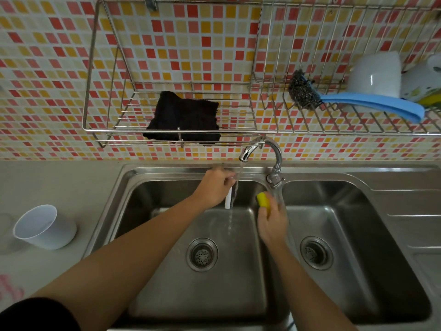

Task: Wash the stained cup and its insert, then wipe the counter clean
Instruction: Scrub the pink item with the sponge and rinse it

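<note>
Insert (228, 199) held in left hand (214, 188) under running tap (261, 148) | yellow sponge (263, 199) gripped by right hand (272, 222) | white cup (45, 226) on counter (66, 182), left of sink (167, 170)

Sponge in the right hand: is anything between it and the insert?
Nothing solid. Only the water stream falls just beside the insert, between it and the sponge in the right hand.

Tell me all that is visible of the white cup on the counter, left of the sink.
The white plastic-looking cup is round and plain, shows no handle, and is wider at its open mouth. It rests on the grey counter, left of the steel sink, and looks empty. The left hand and right hand are away from it.
</note>
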The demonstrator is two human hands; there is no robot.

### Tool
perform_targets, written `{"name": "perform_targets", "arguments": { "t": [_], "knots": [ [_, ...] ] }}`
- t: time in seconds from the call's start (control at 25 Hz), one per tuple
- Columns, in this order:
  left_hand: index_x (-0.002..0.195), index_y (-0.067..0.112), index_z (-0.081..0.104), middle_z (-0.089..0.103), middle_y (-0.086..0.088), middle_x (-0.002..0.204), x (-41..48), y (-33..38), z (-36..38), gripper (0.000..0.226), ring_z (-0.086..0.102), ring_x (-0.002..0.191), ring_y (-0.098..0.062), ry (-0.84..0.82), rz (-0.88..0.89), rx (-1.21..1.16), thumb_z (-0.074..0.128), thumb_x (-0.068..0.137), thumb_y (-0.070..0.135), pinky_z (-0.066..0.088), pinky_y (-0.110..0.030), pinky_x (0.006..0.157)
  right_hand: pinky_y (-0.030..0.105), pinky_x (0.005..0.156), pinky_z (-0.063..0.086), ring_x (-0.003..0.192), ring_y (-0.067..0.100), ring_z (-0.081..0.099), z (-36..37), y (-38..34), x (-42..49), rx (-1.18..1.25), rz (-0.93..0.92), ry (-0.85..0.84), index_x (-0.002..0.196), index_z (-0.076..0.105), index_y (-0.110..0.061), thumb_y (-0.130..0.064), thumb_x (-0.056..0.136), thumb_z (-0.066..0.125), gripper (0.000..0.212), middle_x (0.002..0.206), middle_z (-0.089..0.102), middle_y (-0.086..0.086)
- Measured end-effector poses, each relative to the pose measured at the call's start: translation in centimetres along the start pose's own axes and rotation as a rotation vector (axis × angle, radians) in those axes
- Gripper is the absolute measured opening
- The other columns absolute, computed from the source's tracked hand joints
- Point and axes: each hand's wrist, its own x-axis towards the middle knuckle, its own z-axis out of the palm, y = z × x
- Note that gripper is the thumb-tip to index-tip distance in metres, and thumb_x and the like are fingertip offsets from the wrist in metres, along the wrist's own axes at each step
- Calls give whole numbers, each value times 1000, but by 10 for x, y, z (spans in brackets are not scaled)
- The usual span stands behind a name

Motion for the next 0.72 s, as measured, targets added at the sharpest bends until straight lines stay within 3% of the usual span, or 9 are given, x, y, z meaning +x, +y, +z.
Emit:
{"name": "perform_targets", "arguments": {
  "t": [0.08,0.16,0.28,0.36,0.44,0.52,0.72],
  "knots": [
    [118,7,63,60,-17,107,-10,-6,4,28,58,97,-27,-16,-11,69,52,93,12,39,-25,83,30,74,44,92,29,59,12,-5,-18,104,29,-136,118,43,-28,-58,81,45,47,107,54,12],
    [119,4,62,59,-17,117,-23,-12,4,29,57,105,-29,-27,-27,99,52,94,13,41,-28,91,25,60,42,79,20,57,22,-13,-25,68,40,-279,110,38,-27,-49,87,52,35,99,55,8],
    [121,6,60,56,-15,124,-42,-21,-1,30,57,108,-28,-50,-57,148,49,95,15,40,-30,95,24,48,36,63,16,51,38,-28,-29,-51,18,-333,132,33,-22,-27,100,33,33,79,53,3],
    [123,7,59,54,-14,123,-57,-27,-7,31,57,107,-28,-74,-73,189,47,96,17,42,-32,94,28,58,43,69,24,58,48,-37,-28,-105,24,-333,132,39,-16,-25,101,27,34,76,56,9],
    [125,7,57,52,-12,123,-70,-33,-13,32,57,106,-28,-84,-74,222,46,97,18,42,-32,94,31,70,43,90,35,61,53,-47,-29,-214,9,-335,112,51,-7,-24,100,26,33,91,63,20],
    [125,7,57,52,-13,124,-81,-39,-22,33,58,105,-29,-70,-68,247,46,97,18,44,-36,94,34,78,42,100,37,59,54,-60,-35,-248,-10,-324,104,55,-2,-24,101,26,37,104,64,24],
    [125,6,57,52,-13,124,-104,-43,-44,33,59,103,-30,-7,-49,272,47,97,19,45,-38,92,33,77,44,96,35,60,53,-85,-50,-271,-57,-262,95,61,0,-20,99,28,39,104,66,23]
  ]
}}
